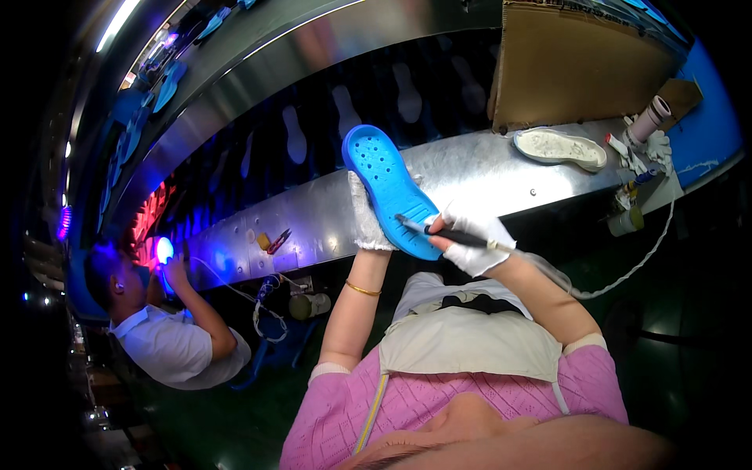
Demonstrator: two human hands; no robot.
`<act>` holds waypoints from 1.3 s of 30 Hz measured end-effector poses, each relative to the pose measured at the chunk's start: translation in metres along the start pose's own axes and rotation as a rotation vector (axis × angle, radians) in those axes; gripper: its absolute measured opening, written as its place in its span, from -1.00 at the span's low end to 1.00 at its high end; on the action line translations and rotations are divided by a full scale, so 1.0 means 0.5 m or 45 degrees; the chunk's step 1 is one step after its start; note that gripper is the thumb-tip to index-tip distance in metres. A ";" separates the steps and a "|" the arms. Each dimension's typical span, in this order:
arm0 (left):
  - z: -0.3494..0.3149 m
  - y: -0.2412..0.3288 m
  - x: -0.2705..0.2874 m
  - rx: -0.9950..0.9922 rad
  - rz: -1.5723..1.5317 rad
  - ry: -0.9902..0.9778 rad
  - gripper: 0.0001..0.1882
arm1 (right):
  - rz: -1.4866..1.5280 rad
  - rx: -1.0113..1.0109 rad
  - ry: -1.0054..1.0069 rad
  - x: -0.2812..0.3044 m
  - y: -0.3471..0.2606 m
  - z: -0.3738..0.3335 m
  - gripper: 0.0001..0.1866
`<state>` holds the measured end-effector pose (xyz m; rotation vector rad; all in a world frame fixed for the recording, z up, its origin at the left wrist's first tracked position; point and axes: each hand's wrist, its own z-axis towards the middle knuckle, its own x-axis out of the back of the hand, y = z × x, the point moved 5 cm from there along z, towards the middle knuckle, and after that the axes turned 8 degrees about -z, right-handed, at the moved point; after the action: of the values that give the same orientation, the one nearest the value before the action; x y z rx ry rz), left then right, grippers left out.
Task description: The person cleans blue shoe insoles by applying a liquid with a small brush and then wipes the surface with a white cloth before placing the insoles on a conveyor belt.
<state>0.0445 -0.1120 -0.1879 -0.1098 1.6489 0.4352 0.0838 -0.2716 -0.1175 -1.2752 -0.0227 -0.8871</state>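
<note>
By the left hand [366,215] a blue sole [385,182] is gripped from its side, while a black-handled tool [464,237] is clasped in the right hand [482,235] and held across the sole. Beyond the hands a metal ledge [501,180] is seen, a cream sole [558,146] laid to the right and red-handled pliers [279,241] to the left. The blue sole's long axis is slanted, its holed end pointed away past the left hand, its ridged end turned bodyward beside the right.
</note>
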 end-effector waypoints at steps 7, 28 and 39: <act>-0.022 -0.008 -0.047 0.072 -0.001 -0.113 -0.12 | 0.563 -0.386 0.049 0.000 0.062 0.010 -0.89; -0.018 -0.037 -0.083 -0.075 -0.004 -0.259 -0.10 | 0.432 -0.047 0.134 -0.032 0.010 -0.011 -0.90; -0.007 -0.017 -0.092 0.005 0.091 -0.176 -0.14 | 0.601 -0.277 -0.029 -0.032 0.069 -0.004 -0.86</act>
<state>0.0501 -0.1295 -0.1449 -0.0177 1.5206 0.4835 0.0921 -0.2636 -0.1539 -1.4139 0.3521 -0.4750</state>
